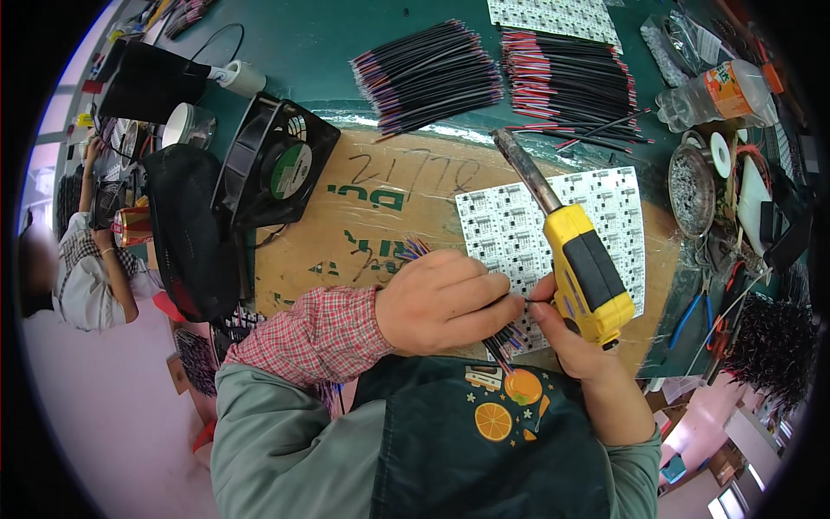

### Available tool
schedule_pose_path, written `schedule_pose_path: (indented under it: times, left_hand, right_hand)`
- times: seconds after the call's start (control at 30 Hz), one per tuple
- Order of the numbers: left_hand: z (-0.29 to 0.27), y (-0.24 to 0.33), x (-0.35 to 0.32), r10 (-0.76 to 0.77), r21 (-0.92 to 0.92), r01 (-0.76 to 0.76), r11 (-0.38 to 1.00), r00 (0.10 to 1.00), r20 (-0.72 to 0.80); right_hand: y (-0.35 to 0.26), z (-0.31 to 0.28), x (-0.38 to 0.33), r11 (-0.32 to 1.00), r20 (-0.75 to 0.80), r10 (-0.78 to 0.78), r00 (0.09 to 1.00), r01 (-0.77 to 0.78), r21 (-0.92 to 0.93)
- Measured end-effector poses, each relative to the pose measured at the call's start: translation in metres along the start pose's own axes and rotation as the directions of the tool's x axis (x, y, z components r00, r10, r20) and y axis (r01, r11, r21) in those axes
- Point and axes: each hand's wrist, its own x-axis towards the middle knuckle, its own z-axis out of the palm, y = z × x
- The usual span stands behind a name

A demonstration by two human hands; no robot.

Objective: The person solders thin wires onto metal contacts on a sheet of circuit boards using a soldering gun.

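My left hand (445, 303) is closed around a bundle of thin black wires (503, 346). Coloured wire ends stick out beyond the fingers on both sides. A yellow and black soldering gun (592, 281) rests in my right hand (575, 346), its long metal nozzle pointing away from me. Its handle partly hides the curled fingers. My right thumb and a fingertip pinch close to my left fingertips, at what looks like the end of one wire. Beneath both hands lies a white sheet of small circuit boards (493, 221), on brown cardboard (346, 216).
Two spread piles of black wires, one with purple ends (428, 78) and one with red ends (566, 82), lie at the back. A black fan (277, 160) stands left. On the right are a plastic bottle (718, 95), a metal dish (692, 190) and blue-handled pliers (689, 316). A person sits far left.
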Motion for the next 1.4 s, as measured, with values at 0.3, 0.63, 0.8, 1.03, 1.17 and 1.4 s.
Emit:
schedule_pose_path:
  times: [0.3, 0.63, 0.8, 1.03, 1.17, 1.4]
  left_hand:
    - [-0.002, 0.006, -0.002, -0.034, 0.127, 0.023, 0.992, 0.996, 0.083]
    - [-0.02, -0.021, -0.013, -0.363, 0.359, 0.296, 0.885, 0.922, 0.136]
    - [-0.028, -0.037, -0.016, -0.383, 0.403, 0.326, 0.855, 0.921, 0.067]
    - [-0.025, -0.043, -0.018, -0.396, 0.364, 0.35, 0.863, 0.917, 0.056]
    - [-0.026, -0.042, -0.014, -0.41, 0.357, 0.365, 0.86, 0.91, 0.057]
    - [-0.027, -0.044, -0.016, -0.422, 0.354, 0.367, 0.86, 0.902, 0.089]
  right_hand:
    - [-0.02, 0.017, 0.012, 0.961, -0.114, -0.106, 0.988, 0.072, -0.269]
    - [0.008, -0.005, -0.006, 0.985, -0.226, 0.064, 0.972, -0.025, 0.17]
    - [0.015, -0.007, -0.017, 0.862, 0.062, 0.21, 0.976, -0.215, 0.458]
    - [0.029, -0.007, -0.028, 0.884, 0.104, 0.268, 0.958, -0.287, 0.37]
    - [0.026, -0.01, -0.029, 0.905, 0.077, 0.231, 0.97, -0.244, 0.348]
    - [0.026, -0.009, -0.027, 0.943, 0.072, 0.207, 0.976, -0.219, 0.252]
